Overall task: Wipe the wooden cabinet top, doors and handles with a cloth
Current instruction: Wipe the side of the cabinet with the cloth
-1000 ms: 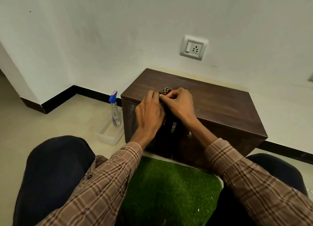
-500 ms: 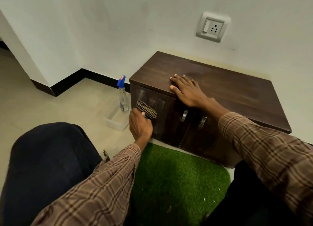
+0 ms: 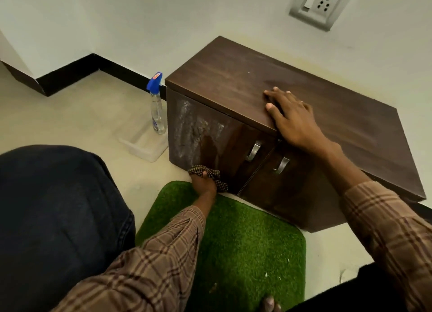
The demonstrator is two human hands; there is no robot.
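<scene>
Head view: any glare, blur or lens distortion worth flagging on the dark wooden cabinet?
Head view: wide-angle bend tilts the dark wooden cabinet and white wall socket; soft sheen on its top, no hard glare; whitish streaks on the left door read clearly; slight softness around the left hand gripping the checked cloth; right hand sharp.

Home room, low wooden cabinet (image 3: 292,96) against white wall, wall socket (image 3: 316,4), tiled floor (image 3: 77,115), green grass mat (image 3: 245,241)
</scene>
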